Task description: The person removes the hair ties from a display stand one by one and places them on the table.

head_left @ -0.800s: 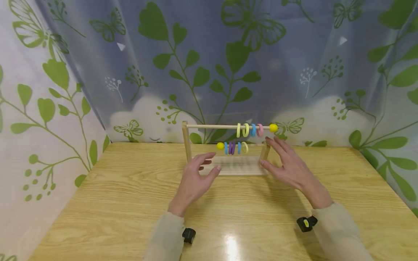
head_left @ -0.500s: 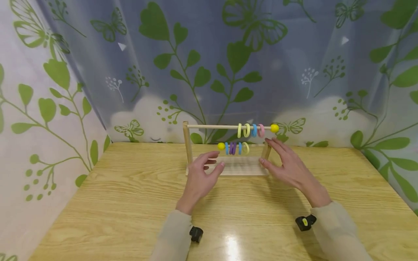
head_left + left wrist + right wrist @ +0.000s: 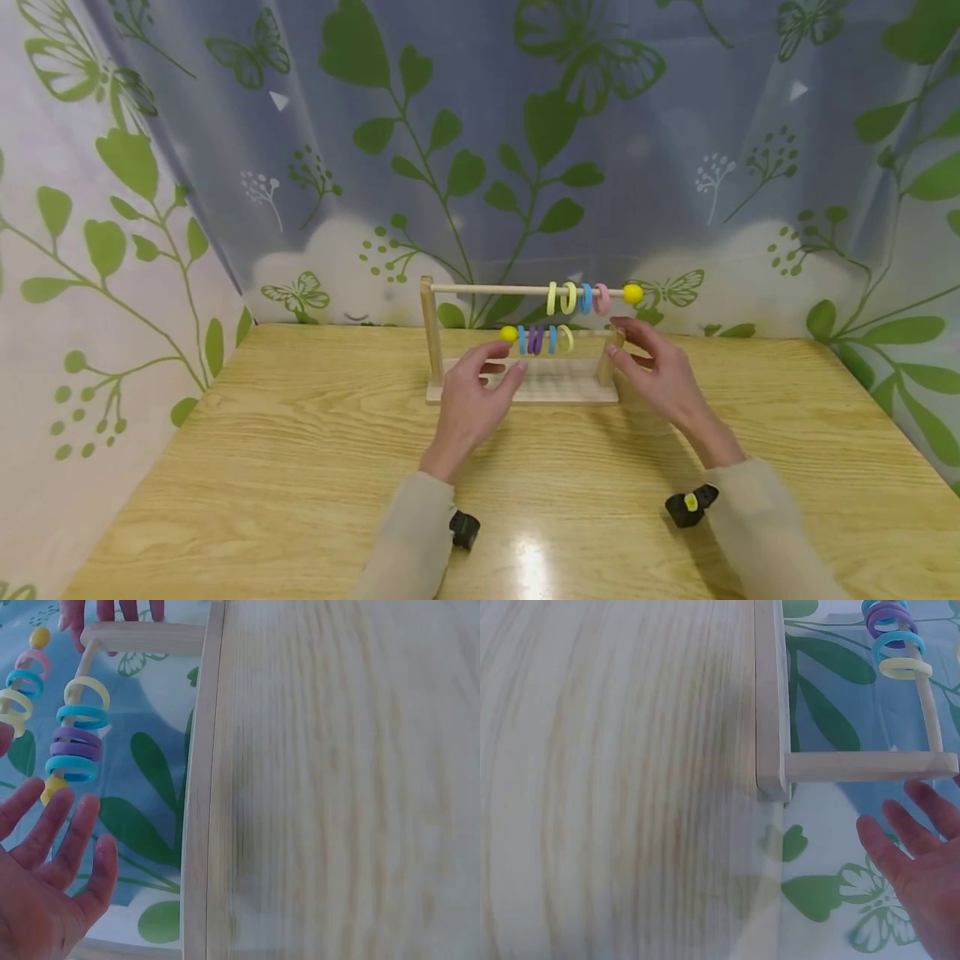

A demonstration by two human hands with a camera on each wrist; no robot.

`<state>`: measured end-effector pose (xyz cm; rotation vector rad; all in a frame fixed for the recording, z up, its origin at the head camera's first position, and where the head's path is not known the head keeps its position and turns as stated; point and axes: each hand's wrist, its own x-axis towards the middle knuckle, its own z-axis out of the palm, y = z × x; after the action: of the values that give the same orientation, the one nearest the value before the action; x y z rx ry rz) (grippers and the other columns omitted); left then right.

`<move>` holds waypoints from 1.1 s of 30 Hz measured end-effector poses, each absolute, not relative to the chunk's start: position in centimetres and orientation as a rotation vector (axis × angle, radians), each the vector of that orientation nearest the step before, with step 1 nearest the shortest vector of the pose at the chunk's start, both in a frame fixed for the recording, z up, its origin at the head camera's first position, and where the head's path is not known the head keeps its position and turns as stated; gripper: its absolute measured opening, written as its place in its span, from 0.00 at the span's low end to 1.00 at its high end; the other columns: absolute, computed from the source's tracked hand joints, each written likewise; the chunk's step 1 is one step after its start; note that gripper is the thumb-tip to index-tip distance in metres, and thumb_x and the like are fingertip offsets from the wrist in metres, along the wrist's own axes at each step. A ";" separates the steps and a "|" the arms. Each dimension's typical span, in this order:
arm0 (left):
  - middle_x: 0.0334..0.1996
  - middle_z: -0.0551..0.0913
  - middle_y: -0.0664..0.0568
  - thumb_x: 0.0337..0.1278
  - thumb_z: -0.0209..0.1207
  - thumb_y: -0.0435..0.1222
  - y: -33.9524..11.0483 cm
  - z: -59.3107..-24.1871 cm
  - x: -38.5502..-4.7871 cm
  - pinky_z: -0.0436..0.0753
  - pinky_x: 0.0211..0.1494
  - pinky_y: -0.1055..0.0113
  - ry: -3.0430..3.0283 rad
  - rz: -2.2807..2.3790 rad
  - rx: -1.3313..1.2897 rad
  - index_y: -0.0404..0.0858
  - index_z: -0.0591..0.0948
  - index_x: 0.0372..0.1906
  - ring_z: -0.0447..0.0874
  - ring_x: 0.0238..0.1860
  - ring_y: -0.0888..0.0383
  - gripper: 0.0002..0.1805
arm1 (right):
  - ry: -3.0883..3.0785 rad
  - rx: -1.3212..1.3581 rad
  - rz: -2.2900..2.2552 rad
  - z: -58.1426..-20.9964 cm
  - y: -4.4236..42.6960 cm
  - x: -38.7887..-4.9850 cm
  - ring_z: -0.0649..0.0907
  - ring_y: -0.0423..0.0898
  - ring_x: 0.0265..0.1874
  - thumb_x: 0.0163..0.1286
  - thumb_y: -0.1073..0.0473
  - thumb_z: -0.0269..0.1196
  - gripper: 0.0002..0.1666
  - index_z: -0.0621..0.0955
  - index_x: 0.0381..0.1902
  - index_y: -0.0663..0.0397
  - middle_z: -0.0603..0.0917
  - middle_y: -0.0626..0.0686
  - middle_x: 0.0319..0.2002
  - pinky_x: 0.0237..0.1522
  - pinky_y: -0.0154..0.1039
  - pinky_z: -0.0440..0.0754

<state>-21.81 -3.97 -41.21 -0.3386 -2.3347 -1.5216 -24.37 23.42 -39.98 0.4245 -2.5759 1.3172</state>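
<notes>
A wooden stand [image 3: 432, 333] stands on the table, with an upper rod [image 3: 487, 290] reaching right from its left post and a lower rod reaching left from its right post [image 3: 609, 360]. Yellow, blue and pink rings hang on the upper rod; blue, purple [image 3: 75, 744] and yellow rings on the lower. Each rod ends in a yellow ball [image 3: 633, 293]. My left hand [image 3: 476, 404], fingers loosely spread, is close to the lower rod's ball [image 3: 54, 789]; contact is unclear. Beside the right post, my right hand [image 3: 667, 383] has its fingertips at the post's top, apparently touching it.
The wood-grain table [image 3: 300, 467] extends around the stand. Behind it hangs a curtain [image 3: 465, 108] printed with leaves and butterflies. A black wrist camera [image 3: 465, 529] sits on the left wrist, another [image 3: 692, 505] on the right.
My left hand has moved right and slightly up toward the lower rod's ball. My right hand has shifted slightly, its fingers more bent at the right post. The rings have kept their order.
</notes>
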 end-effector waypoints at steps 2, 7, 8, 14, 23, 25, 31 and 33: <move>0.54 0.87 0.48 0.65 0.64 0.47 -3.7 -41.1 -21.8 0.84 0.53 0.49 -2.330 -1.538 -0.302 0.42 0.83 0.59 0.89 0.48 0.48 0.22 | -2.548 0.409 1.386 -40.1 23.3 -24.4 0.72 0.66 0.71 0.80 0.48 0.56 0.29 0.71 0.72 0.56 0.73 0.63 0.72 0.64 0.64 0.77; 0.52 0.88 0.48 0.64 0.64 0.47 -3.2 -41.1 -21.9 0.84 0.51 0.51 -2.309 -1.588 -0.223 0.44 0.84 0.57 0.90 0.45 0.51 0.20 | -2.465 0.375 1.522 -40.2 23.0 -24.5 0.75 0.61 0.69 0.81 0.50 0.56 0.27 0.72 0.70 0.58 0.76 0.62 0.69 0.65 0.51 0.81; 0.51 0.88 0.48 0.64 0.64 0.47 -3.1 -41.1 -22.0 0.85 0.51 0.52 -2.305 -1.594 -0.210 0.44 0.84 0.57 0.91 0.45 0.51 0.20 | -2.439 0.378 1.556 -40.2 22.9 -24.5 0.77 0.59 0.68 0.81 0.52 0.56 0.27 0.73 0.70 0.59 0.76 0.63 0.68 0.63 0.45 0.82; 0.50 0.89 0.48 0.64 0.65 0.47 -2.7 -41.2 -22.2 0.85 0.49 0.56 -2.301 -1.608 -0.159 0.43 0.85 0.55 0.91 0.43 0.53 0.19 | -2.299 0.386 1.727 -40.7 22.9 -24.7 0.83 0.38 0.56 0.80 0.56 0.56 0.25 0.74 0.68 0.65 0.77 0.67 0.64 0.50 0.29 0.85; 0.46 0.89 0.50 0.63 0.66 0.47 -2.0 -41.1 -22.2 0.88 0.46 0.61 -2.294 -1.621 -0.077 0.43 0.86 0.53 0.91 0.41 0.54 0.18 | -2.273 0.292 1.791 -40.8 22.9 -25.1 0.84 0.34 0.51 0.79 0.54 0.58 0.24 0.76 0.66 0.63 0.84 0.45 0.56 0.47 0.31 0.87; 0.46 0.90 0.50 0.63 0.66 0.48 -1.9 -41.2 -22.1 0.88 0.46 0.61 -2.297 -1.626 -0.072 0.42 0.86 0.53 0.91 0.42 0.54 0.18 | -2.271 0.284 1.804 -40.8 23.0 -25.2 0.84 0.34 0.50 0.79 0.54 0.58 0.25 0.76 0.66 0.63 0.83 0.39 0.53 0.46 0.31 0.87; 0.47 0.90 0.50 0.64 0.65 0.50 -1.4 -41.2 -22.1 0.88 0.46 0.60 -2.324 -1.635 -0.050 0.44 0.86 0.55 0.91 0.43 0.53 0.20 | -2.275 0.280 1.810 -40.9 23.1 -25.3 0.85 0.34 0.50 0.79 0.53 0.58 0.25 0.76 0.67 0.63 0.84 0.44 0.55 0.46 0.31 0.87; 0.46 0.90 0.50 0.64 0.65 0.50 -1.2 -41.2 -22.1 0.88 0.46 0.61 -2.320 -1.640 -0.037 0.43 0.87 0.55 0.91 0.43 0.53 0.20 | -2.275 0.280 1.809 -40.9 23.1 -25.4 0.85 0.35 0.51 0.79 0.53 0.58 0.25 0.76 0.67 0.63 0.84 0.49 0.57 0.46 0.31 0.87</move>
<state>-22.09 -1.16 -41.23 -0.0366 -2.3203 -1.6400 -25.37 23.06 -40.91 0.2796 -2.2751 1.8088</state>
